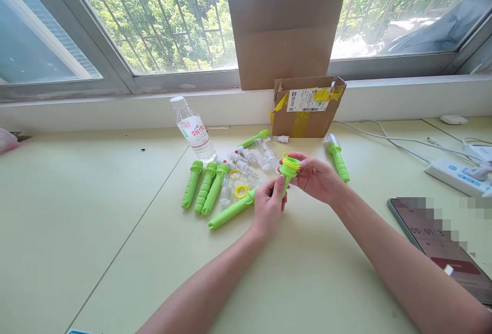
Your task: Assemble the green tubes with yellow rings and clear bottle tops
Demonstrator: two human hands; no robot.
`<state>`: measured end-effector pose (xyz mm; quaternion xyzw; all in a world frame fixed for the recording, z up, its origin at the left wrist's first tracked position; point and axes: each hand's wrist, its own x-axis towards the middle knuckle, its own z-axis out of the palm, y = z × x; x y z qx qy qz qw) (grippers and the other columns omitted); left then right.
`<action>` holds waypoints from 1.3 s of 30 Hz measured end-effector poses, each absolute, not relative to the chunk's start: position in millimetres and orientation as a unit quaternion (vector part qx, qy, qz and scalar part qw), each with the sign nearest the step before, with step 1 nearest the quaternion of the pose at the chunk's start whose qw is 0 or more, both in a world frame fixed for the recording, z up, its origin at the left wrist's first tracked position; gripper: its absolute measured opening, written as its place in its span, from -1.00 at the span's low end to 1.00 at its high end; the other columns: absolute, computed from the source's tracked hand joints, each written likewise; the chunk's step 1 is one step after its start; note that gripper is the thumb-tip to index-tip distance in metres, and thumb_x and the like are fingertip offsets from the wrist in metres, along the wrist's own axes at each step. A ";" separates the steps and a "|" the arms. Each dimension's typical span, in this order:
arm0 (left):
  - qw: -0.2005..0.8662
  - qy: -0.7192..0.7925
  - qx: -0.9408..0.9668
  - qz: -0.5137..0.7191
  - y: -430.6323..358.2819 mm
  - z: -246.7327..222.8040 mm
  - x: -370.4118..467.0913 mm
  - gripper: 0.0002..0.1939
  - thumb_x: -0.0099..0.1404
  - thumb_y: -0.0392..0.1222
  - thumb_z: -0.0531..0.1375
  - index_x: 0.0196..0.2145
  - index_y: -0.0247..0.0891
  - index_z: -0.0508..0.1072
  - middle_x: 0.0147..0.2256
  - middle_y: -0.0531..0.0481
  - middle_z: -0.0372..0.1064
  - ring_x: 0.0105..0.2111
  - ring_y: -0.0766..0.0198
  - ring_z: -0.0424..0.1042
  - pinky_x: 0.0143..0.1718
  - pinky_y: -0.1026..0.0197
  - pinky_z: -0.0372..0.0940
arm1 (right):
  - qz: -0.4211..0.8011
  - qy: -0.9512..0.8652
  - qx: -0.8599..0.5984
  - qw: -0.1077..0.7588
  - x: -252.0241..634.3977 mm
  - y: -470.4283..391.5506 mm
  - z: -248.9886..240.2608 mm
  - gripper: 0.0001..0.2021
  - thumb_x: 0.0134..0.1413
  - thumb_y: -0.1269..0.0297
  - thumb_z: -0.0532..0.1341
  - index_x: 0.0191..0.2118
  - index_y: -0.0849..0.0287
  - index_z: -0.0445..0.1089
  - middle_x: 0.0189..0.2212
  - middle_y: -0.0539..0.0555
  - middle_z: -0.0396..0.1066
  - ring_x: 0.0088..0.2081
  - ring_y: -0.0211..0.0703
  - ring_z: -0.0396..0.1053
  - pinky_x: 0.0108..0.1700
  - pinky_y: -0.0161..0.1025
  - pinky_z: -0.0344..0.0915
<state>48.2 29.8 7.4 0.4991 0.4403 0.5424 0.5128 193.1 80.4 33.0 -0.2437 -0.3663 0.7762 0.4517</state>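
Observation:
My left hand (269,203) is closed around a green plastic handle (288,169), its round threaded end tilted up. A yellow ring (292,163) circles that end, and my right hand (315,176) pinches it at the rim. Another green handle (230,214) lies on the table beside my left hand. Left of it rest several more green handles (207,185). Among them are clear ribbed plastic tubes (226,189), loose yellow rings (241,191) and small white pieces with red tips (238,156). Part of the held handle is hidden by my left fingers.
A water bottle (195,131) stands behind the handles. An open cardboard box (307,113) is at the back by the window. To the right lie a capped green handle (339,162), a phone (442,252), white cables (392,139) and a power strip (457,175).

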 end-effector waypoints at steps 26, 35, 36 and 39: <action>0.594 0.387 0.455 0.539 31.7 4.2 47.5 -0.56 0.08 0.20 0.25 -0.45 -0.24 0.25 -0.61 0.17 0.22 -0.73 0.46 0.17 -0.75 0.37 0.05 | 0.776 -0.404 -0.235 0.423 195.4 76.9 43.6 -0.77 -0.03 0.39 0.21 -0.18 0.09 0.42 -0.26 0.09 0.53 -0.12 -0.07 0.46 -0.05 -0.12 0.34; 0.528 0.451 0.477 0.539 30.1 4.5 50.7 -0.66 0.12 0.06 0.27 -0.53 -0.31 0.42 -0.60 0.06 0.28 -0.61 0.40 0.28 -0.56 0.32 0.22 | 0.777 -0.399 -0.240 0.423 197.4 78.8 41.0 -0.77 -0.04 0.40 0.18 -0.19 0.11 0.42 -0.28 0.08 0.49 -0.30 -0.08 0.43 -0.30 -0.12 0.36; 0.525 0.447 0.486 0.537 29.2 4.6 50.5 -0.65 0.15 0.07 0.24 -0.53 -0.31 0.42 -0.58 0.05 0.30 -0.60 0.40 0.29 -0.54 0.32 0.23 | 0.779 -0.401 -0.238 0.419 197.5 78.9 40.9 -0.76 -0.04 0.39 0.18 -0.19 0.11 0.42 -0.26 0.09 0.49 -0.32 -0.08 0.42 -0.32 -0.11 0.36; 0.505 0.438 0.515 0.537 27.2 4.4 49.7 -0.60 0.24 0.10 0.16 -0.53 -0.30 0.37 -0.57 0.06 0.29 -0.60 0.41 0.27 -0.52 0.31 0.20 | 0.781 -0.401 -0.237 0.416 197.2 78.8 40.9 -0.75 -0.02 0.40 0.15 -0.17 0.12 0.44 -0.18 0.12 0.48 -0.26 -0.07 0.41 -0.29 -0.11 0.36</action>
